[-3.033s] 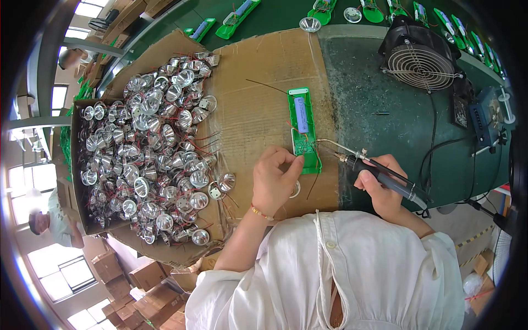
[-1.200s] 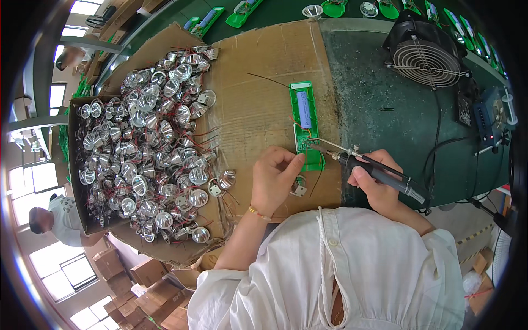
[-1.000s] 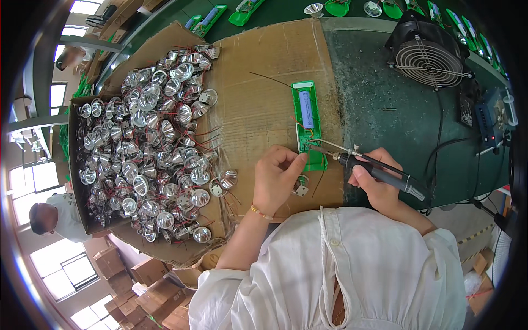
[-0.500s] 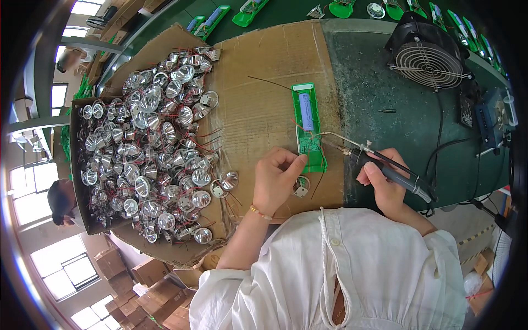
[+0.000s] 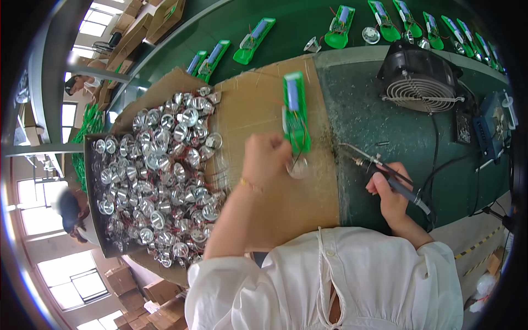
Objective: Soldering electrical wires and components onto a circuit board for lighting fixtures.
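1. Left hand (image 5: 267, 157): fingers curled, blurred, at the lower left of the work piece. Whether it grips anything, cannot tell.
2. Work piece: long bright-green plastic casing (image 5: 300, 142), lying open and lengthwise on the flat brown cardboard sheet (image 5: 264, 113), ahead of the wearer. Slightly blurred.
3. Inside the casing: blue cylindrical battery (image 5: 293, 96) in the far half; green circuit board (image 5: 296, 122) and thin wires nearer the wearer.
4. Round silvery reflector (image 5: 297, 168) just below the casing's near end, beside the left fingers. Blurred; contact with the fingers uncertain.
5. Right hand (image 5: 391, 192): closed around a black-handled soldering iron (image 5: 400, 188), thin metal rod alongside. Tip points up-left, apart from the casing, near the cardboard's right edge.
6. Small dark metal pin (image 5: 381, 143) on the dark green surface (image 5: 360, 93), near the iron.
7. Left: cardboard box (image 5: 94, 192), heaped with shiny reflectors and red wires, the heap spreading toward the sheet.
8. Far right: black fan with round wire grille (image 5: 423, 93); blue box-shaped unit (image 5: 488, 129) beyond its right side.
9. Far side: row of similar green casings, several with batteries showing.
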A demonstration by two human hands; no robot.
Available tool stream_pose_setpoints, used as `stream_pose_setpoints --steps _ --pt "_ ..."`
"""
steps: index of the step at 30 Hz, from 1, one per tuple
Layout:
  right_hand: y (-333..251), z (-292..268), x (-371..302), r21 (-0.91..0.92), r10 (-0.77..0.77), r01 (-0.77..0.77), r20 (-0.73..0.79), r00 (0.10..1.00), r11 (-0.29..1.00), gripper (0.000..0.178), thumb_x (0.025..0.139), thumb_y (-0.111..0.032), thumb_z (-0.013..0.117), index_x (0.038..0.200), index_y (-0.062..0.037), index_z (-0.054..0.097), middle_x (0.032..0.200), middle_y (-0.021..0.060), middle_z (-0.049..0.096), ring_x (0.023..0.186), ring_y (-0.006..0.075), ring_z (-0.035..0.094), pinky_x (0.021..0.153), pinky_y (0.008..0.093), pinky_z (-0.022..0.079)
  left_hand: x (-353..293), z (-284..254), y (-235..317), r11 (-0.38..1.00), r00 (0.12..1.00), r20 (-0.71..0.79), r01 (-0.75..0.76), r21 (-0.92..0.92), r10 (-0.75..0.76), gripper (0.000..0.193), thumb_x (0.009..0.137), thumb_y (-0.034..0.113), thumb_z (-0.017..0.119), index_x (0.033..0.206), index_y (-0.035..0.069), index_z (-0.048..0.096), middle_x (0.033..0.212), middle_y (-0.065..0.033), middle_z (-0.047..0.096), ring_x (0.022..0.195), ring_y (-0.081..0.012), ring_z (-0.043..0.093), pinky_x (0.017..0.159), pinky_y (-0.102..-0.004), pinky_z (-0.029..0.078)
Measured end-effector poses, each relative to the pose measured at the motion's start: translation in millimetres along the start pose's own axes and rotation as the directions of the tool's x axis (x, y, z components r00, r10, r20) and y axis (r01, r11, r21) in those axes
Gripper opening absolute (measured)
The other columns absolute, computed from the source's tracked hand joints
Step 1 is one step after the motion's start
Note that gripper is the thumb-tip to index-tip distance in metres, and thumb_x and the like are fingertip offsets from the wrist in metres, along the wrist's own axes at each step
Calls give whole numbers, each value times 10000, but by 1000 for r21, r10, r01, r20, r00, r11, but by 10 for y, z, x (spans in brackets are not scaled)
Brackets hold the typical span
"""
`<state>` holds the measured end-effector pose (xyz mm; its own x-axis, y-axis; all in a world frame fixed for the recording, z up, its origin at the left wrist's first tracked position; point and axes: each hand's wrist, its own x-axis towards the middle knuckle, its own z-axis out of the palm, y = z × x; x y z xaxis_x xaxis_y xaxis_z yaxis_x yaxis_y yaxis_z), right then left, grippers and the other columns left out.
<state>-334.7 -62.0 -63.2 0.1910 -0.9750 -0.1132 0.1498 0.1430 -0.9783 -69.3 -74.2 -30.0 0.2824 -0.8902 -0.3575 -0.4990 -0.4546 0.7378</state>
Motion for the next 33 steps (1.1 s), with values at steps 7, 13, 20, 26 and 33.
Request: stream_pose_setpoints --steps 7,13,20,26,33 --pt "1 30 79 47 109 -110 22 994 993 144 813 -40 588 892 22 484 708 93 591 606 113 580 549 241 485 1903 -757 296 872 592 -642 -292 393 487 319 692 269 686 927 64 617 907 -181 585 798 -308 583 734 -346 471" --pt "-33 0 76 10 90 -91 36 995 996 135 801 -30 598 876 16 496 703 90 614 607 101 597 542 238 501 2099 -843 107 784 813 -247 -352 511 527 472 625 262 697 1015 59 525 956 -174 591 913 -340 557 796 -392 454" --pt "0 8 27 65 109 -111 25 994 992 129 813 -49 592 872 15 498 709 90 603 618 112 596 543 233 502 482 -606 80 826 939 -139 -198 528 314 453 660 301 704 958 49 474 845 -192 585 774 -335 583 669 -396 462" --pt "-10 45 13 42 16 -17 44 999 999 120 821 -73 587 851 0 497 668 81 589 574 105 568 524 229 467 -893 42 -183 862 906 -254 -191 469 338 526 681 382 702 1031 57 481 944 -176 552 820 -349 568 684 -404 465" --pt "-17 18 -3 56 -47 46 24 999 997 124 821 -73 587 851 6 496 675 79 583 570 105 568 511 220 469 -1985 -2 -846 675 761 -553 213 707 339 794 629 449 696 1239 55 375 1329 -208 270 1238 -421 203 965 -561 142"
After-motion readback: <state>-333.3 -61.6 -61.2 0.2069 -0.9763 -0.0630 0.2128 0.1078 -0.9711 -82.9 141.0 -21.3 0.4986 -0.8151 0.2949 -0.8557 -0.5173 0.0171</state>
